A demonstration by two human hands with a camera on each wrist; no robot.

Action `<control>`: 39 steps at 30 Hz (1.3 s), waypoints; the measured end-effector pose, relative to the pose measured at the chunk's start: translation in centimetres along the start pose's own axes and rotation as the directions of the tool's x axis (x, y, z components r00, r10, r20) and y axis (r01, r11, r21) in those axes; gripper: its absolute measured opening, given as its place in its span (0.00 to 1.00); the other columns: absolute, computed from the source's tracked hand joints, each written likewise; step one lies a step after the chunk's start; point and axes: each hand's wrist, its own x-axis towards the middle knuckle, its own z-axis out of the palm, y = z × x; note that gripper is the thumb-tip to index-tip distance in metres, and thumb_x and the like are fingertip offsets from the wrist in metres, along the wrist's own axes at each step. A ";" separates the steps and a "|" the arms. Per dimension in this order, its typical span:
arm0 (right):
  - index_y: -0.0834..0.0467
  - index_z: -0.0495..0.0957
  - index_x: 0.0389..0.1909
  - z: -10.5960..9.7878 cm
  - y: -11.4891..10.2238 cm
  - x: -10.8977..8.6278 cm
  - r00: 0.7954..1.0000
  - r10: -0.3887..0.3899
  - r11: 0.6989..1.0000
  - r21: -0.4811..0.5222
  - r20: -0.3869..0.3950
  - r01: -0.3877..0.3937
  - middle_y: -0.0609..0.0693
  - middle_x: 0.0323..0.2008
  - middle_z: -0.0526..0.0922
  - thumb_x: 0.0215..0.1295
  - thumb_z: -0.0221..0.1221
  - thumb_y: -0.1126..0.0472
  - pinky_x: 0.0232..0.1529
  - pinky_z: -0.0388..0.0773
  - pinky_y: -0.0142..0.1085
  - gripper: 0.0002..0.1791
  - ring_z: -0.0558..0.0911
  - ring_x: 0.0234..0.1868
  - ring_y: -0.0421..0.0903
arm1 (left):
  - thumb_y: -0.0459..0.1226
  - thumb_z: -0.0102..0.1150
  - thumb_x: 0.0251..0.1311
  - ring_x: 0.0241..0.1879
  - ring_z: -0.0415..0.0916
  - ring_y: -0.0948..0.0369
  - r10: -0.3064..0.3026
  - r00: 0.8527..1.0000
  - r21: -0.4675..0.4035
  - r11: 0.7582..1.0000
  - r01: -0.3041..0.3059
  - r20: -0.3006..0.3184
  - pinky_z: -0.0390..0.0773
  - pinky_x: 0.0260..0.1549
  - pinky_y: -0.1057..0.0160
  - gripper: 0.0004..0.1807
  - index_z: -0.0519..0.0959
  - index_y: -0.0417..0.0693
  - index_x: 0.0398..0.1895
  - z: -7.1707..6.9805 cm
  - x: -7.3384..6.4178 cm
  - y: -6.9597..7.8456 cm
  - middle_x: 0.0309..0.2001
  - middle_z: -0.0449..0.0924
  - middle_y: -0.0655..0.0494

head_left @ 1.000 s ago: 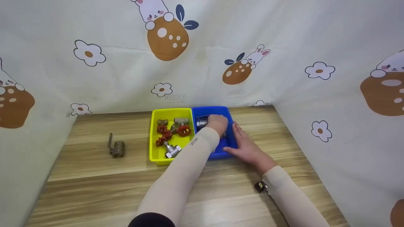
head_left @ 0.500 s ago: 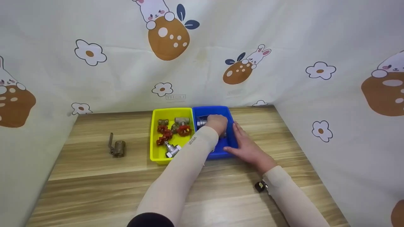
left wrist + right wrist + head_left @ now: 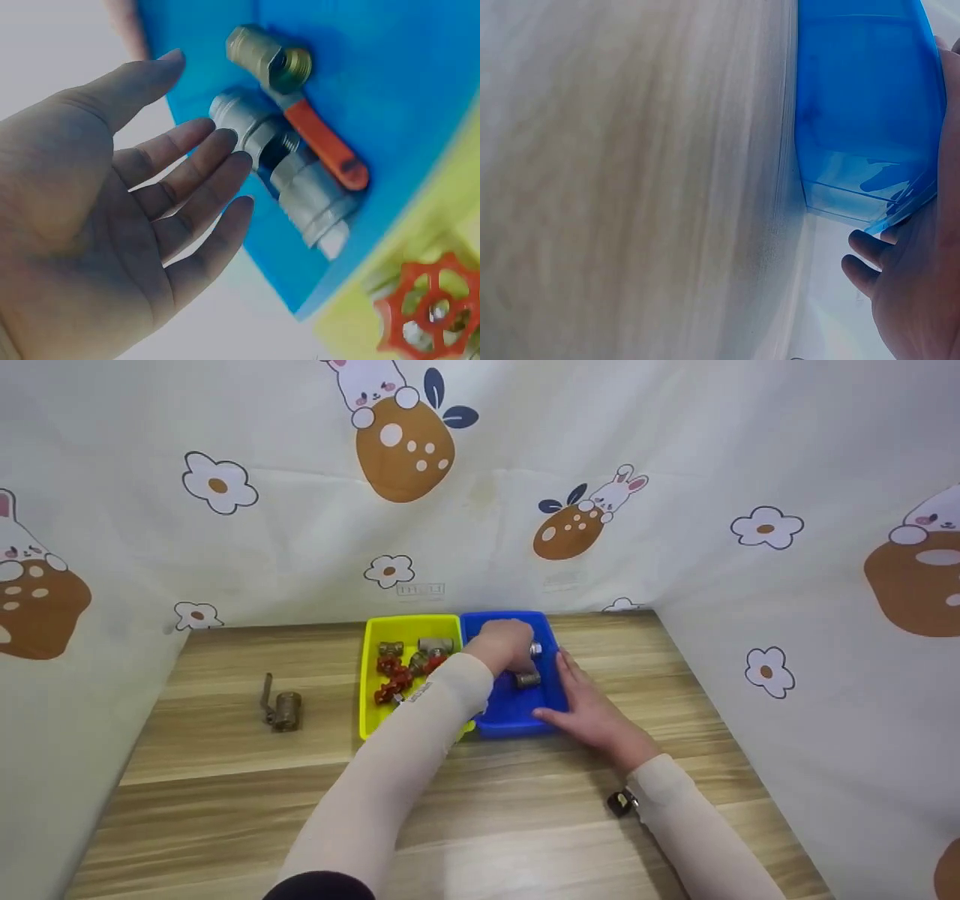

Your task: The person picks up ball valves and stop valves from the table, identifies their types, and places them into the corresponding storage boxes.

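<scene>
My left hand (image 3: 508, 645) is over the blue bin (image 3: 517, 730), its palm and spread fingers showing with nothing held in the left wrist view. Beneath the fingertips lie silver metal valves (image 3: 311, 195) and a brass-coloured valve (image 3: 255, 54) with a red lever handle (image 3: 322, 142). Past the left hand in the head view, a small valve (image 3: 527, 680) shows on the bin floor. My right hand (image 3: 596, 721) rests against the bin's front right corner, thumb at the front rim and straight fingers along the outer right wall.
A yellow bin (image 3: 364, 682) adjoins the blue one on its left and holds several valves with red handwheels (image 3: 394, 684), partly hidden by my left sleeve. A brown lever ball valve (image 3: 285, 711) lies on the wooden table farther left. Patterned cloth surrounds the table.
My left hand has risen a little and shifted left, so the small valve and a silver end show beyond it. The right hand stays against the blue bin.
</scene>
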 end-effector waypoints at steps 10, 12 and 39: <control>0.66 0.40 0.89 0.0 0.2 0.2 1.000 -0.023 1.000 -0.011 0.000 0.023 0.62 0.90 0.41 0.72 0.67 0.31 0.85 0.49 0.61 0.67 0.47 0.88 0.65 | 0.52 0.68 0.76 0.39 0.81 0.52 0.067 0.995 -0.047 0.996 -0.071 -0.073 0.83 0.47 0.53 0.18 0.86 0.46 0.50 -1.2 -2.1 -3.5 0.39 0.85 0.52; 0.66 0.40 0.90 0.0 0.2 0.2 1.000 -0.020 1.000 -0.009 0.003 0.020 0.62 0.90 0.41 0.72 0.67 0.32 0.85 0.49 0.61 0.67 0.47 0.88 0.65 | 0.52 0.68 0.76 0.40 0.81 0.52 0.073 0.994 -0.052 0.996 -0.078 -0.087 0.83 0.48 0.52 0.19 0.86 0.46 0.51 -1.4 -2.4 -4.2 0.40 0.86 0.51; 0.65 0.40 0.90 -0.1 -0.2 0.0 1.000 -0.004 1.000 -0.002 0.002 0.004 0.62 0.90 0.41 0.73 0.68 0.35 0.85 0.49 0.63 0.65 0.47 0.88 0.66 | 0.46 0.68 0.76 0.53 0.82 0.46 -0.060 0.966 -0.347 0.937 -0.031 -0.250 0.83 0.59 0.43 0.23 0.82 0.39 0.64 -3.2 -13.2 -17.5 0.55 0.85 0.44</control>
